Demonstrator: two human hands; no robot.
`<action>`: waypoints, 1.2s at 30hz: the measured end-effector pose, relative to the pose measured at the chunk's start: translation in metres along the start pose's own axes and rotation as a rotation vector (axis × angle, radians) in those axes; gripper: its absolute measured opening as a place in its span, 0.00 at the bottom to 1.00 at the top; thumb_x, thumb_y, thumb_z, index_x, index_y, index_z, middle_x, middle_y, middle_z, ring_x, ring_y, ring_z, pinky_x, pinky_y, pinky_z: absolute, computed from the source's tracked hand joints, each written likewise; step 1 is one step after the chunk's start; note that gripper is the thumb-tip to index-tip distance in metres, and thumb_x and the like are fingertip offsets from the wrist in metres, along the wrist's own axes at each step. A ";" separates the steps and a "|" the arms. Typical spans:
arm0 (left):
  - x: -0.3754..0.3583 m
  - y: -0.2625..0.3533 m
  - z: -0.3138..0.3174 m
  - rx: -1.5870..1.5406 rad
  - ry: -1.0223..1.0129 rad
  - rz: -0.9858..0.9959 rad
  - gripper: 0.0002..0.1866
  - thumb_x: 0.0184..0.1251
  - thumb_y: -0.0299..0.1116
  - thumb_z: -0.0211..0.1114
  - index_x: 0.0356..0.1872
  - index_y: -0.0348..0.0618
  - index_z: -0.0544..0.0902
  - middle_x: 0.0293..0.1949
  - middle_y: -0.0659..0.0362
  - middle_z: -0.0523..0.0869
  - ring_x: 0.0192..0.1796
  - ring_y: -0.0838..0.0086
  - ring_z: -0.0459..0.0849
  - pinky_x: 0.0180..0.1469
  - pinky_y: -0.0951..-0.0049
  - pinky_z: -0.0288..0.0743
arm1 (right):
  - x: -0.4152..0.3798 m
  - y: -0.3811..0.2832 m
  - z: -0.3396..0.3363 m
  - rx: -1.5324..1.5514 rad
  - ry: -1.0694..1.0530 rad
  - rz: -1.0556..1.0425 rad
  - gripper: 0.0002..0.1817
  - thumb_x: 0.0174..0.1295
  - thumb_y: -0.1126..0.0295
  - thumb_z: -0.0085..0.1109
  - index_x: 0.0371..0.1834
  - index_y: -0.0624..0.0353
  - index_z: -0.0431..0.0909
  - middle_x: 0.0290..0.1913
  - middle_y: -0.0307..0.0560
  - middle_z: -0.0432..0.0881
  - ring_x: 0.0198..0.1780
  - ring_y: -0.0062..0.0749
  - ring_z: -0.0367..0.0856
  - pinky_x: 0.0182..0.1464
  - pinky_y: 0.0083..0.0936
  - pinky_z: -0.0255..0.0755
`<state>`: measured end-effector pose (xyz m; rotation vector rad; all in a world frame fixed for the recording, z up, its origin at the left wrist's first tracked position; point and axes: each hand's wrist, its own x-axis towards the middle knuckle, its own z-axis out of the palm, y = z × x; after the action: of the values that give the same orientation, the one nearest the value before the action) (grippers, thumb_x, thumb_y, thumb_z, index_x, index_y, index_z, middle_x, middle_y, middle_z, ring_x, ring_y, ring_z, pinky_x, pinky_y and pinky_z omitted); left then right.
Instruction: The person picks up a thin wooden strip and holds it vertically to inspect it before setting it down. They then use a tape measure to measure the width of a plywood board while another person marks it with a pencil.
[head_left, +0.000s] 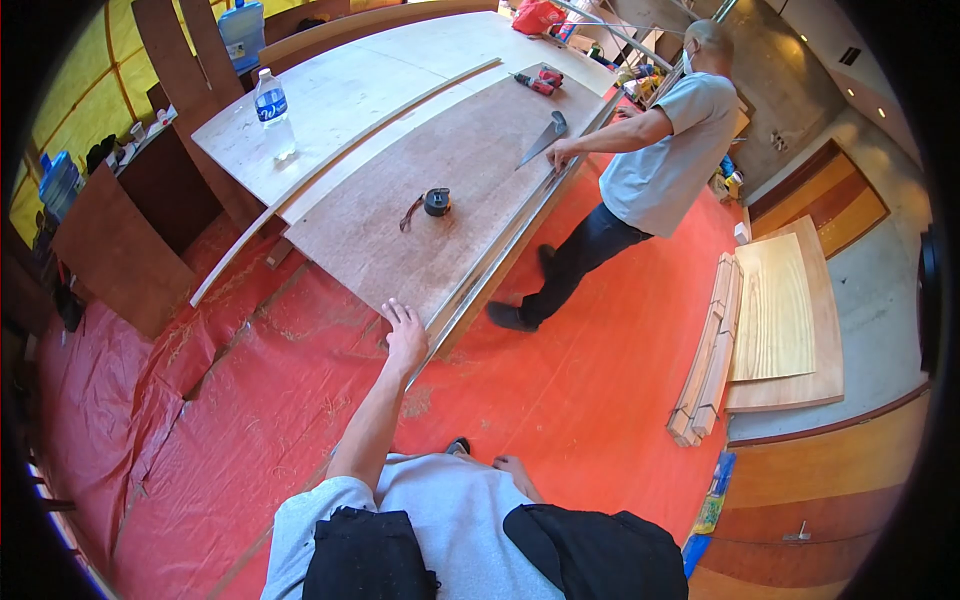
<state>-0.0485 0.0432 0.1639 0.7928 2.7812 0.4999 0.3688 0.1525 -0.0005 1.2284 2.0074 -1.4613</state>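
Plywood board (440,170): a large brown sheet, matt and somewhat mottled on its face, lying flat on the table and running lengthwise away from the viewer. Its near corner overhangs the red floor covering. A thin pale metal strip (500,255) lies along the board's right long edge, straight, from the near corner to the far end. The left hand (405,335) rests at the near corner, fingers spread, touching the board's end edge just beside the strip. The right hand (512,468) hangs low at the person's side, well apart from the board, touching nothing that can be made out.
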 end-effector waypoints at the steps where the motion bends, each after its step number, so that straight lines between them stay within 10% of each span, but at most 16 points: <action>1: 0.000 0.000 0.000 0.006 0.006 0.002 0.43 0.59 0.40 0.70 0.67 0.23 0.59 0.71 0.24 0.48 0.74 0.27 0.45 0.56 0.43 0.78 | -0.001 0.001 0.001 0.003 0.002 -0.006 0.19 0.62 0.64 0.58 0.48 0.71 0.81 0.41 0.52 0.86 0.43 0.35 0.84 0.44 0.30 0.76; 27: 0.000 -0.003 0.009 0.064 0.110 0.045 0.42 0.58 0.42 0.71 0.67 0.23 0.62 0.70 0.24 0.52 0.74 0.29 0.49 0.44 0.50 0.85 | -0.010 0.001 0.001 -0.032 0.045 -0.031 0.19 0.60 0.59 0.58 0.46 0.63 0.85 0.40 0.52 0.88 0.42 0.36 0.87 0.45 0.29 0.78; 36: 0.000 0.000 0.002 0.004 0.031 0.009 0.42 0.58 0.40 0.70 0.68 0.25 0.60 0.71 0.25 0.49 0.74 0.29 0.47 0.54 0.43 0.80 | -0.013 0.010 0.004 0.046 0.076 -0.035 0.19 0.60 0.60 0.58 0.45 0.63 0.85 0.39 0.51 0.88 0.41 0.35 0.87 0.44 0.28 0.78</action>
<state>-0.0480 0.0437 0.1619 0.8053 2.8084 0.5131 0.3833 0.1442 0.0021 1.2919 2.0648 -1.5070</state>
